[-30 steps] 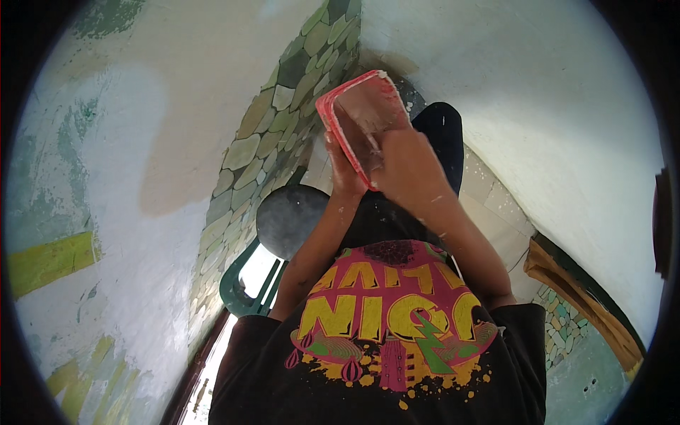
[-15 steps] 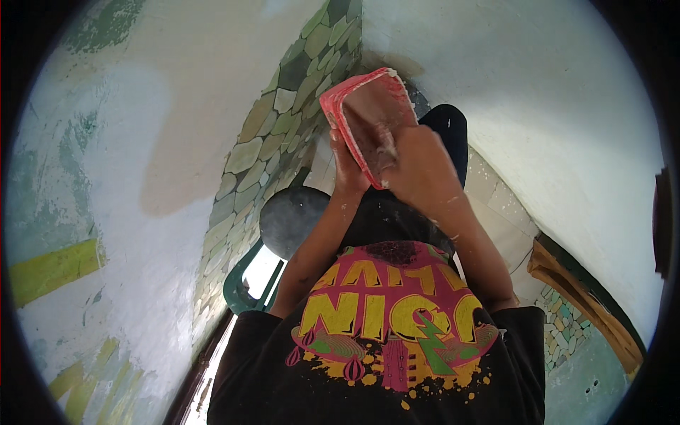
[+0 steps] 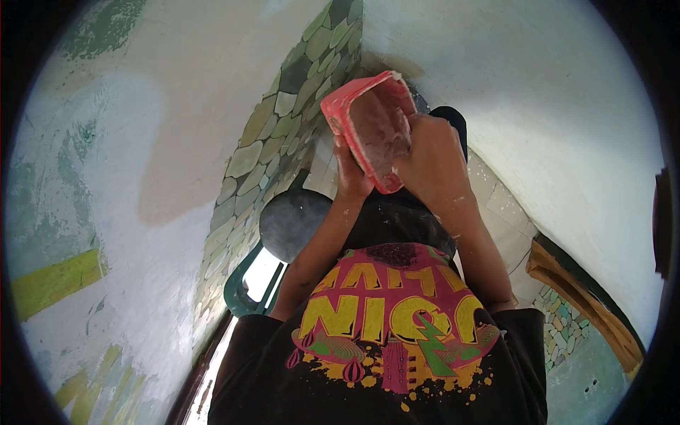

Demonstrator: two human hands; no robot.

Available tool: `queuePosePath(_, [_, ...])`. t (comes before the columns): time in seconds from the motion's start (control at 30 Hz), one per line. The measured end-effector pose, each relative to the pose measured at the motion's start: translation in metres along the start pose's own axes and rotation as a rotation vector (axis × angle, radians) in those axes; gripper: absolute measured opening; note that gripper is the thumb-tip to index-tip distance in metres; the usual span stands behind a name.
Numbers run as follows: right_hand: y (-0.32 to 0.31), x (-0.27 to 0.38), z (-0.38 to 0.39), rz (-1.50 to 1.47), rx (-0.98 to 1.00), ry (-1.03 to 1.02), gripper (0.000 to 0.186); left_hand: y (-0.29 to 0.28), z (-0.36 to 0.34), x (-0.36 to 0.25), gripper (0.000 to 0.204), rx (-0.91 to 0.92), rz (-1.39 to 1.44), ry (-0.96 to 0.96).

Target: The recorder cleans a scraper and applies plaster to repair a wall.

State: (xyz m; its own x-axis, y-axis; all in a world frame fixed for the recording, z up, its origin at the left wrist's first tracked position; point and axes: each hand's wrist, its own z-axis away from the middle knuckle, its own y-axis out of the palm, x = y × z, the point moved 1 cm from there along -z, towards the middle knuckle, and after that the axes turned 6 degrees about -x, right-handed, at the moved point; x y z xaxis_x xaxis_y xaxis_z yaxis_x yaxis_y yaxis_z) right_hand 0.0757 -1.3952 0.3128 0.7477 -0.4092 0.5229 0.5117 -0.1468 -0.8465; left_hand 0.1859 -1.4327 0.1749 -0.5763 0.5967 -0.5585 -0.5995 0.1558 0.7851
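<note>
head view: both hands hold a red plastic tray (image 3: 368,127) up; right hand (image 3: 432,159) grips its rim, left hand (image 3: 352,173) supports underneath. likely scraping plaster; next needs a steady tilt.

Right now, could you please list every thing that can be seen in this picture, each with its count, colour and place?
tray: one, pink-red with pale dusty residue inside, upper centre, held tilted in both hands
round pan: one, dark grey, below the tray, left of the forearms
chair: one, green, partly visible under the round pan
stone strip: one, green and grey stones, running from top centre down to the left
wall: pale, with green and yellow patches, left side
wooden frame: one, brown, lower right
shirt: one, black with yellow and pink print, bottom centre
left hand: one, at the tray's lower edge
right hand: one, grip on the tray's right side
</note>
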Motion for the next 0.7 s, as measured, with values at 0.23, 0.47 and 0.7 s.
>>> queuePosePath(0.23, [-0.013,0.006,0.0,-0.011,-0.095,0.035,0.017,0.005,0.003,-0.008,0.083,0.116,0.108,-0.055])
queuePosePath(0.47, [-0.006,-0.001,-0.004,-0.004,0.029,0.078,0.021,0.003,-0.004,0.0,0.084,0.079,0.097,-0.055])
queuePosePath(0.7, [0.0,0.0,-0.006,-0.064,0.031,0.084,0.017,0.005,-0.005,0.001,0.085,0.081,0.131,-0.083])
